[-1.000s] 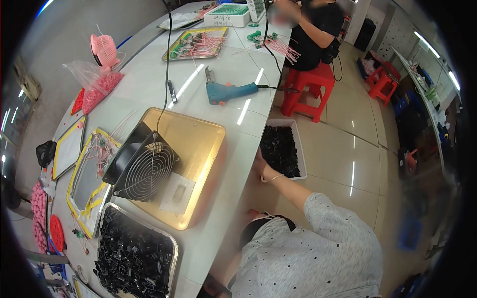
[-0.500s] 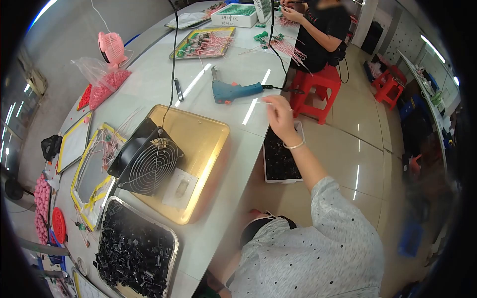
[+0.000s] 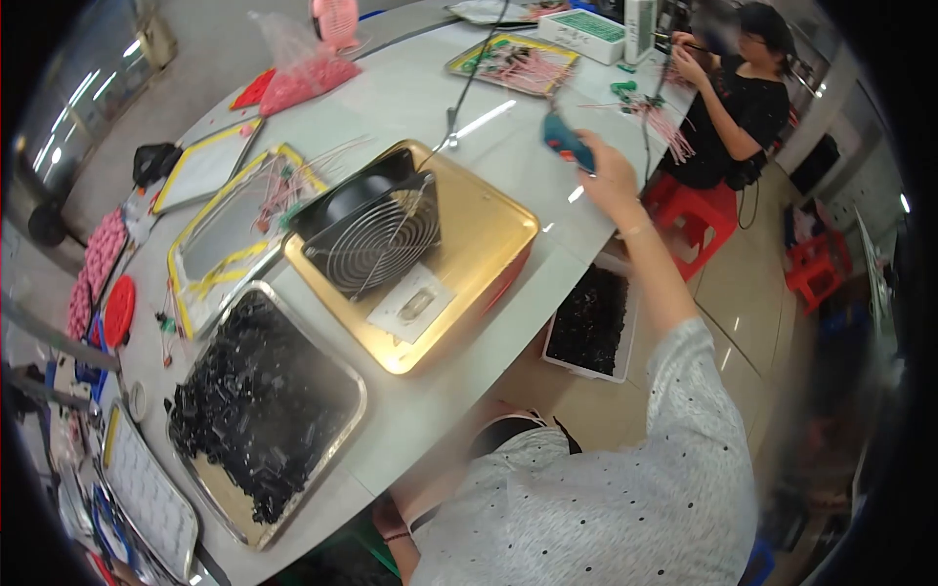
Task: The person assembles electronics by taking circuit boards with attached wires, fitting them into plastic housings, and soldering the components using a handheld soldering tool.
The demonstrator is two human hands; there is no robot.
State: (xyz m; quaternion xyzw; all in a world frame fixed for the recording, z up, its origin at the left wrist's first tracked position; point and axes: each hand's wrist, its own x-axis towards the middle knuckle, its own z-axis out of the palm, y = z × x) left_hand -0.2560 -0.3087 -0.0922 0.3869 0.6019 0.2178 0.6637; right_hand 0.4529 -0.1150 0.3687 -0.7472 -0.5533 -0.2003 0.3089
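Note:
My right hand [image 3: 611, 181] reaches out over the far side of the table, closed around the handle of a teal heat gun [image 3: 565, 139]. The tool is blurred, its front end pointing away from me and its cord partly hidden. Low in the view, my left hand [image 3: 387, 513] shows only in part beside the table edge, and its fingers are hidden. Between me and the tool, a black fan with a wire guard [image 3: 383, 239] stands on a gold tray [image 3: 489, 210]. A white block [image 3: 396, 317] lies in front of the fan.
A metal tray [image 3: 357, 396] of small black parts is at the near left. Wired parts [image 3: 528, 66] fill a far yellow-edged tray. A co-worker [image 3: 738, 117] sits at the far right by a red stool [image 3: 694, 210]. A white bin [image 3: 601, 374] stands on the floor.
My right hand has closed on the heat gun, which was lying on the table, and has turned it. The view has swung, shifting the scene. More of my left arm now shows.

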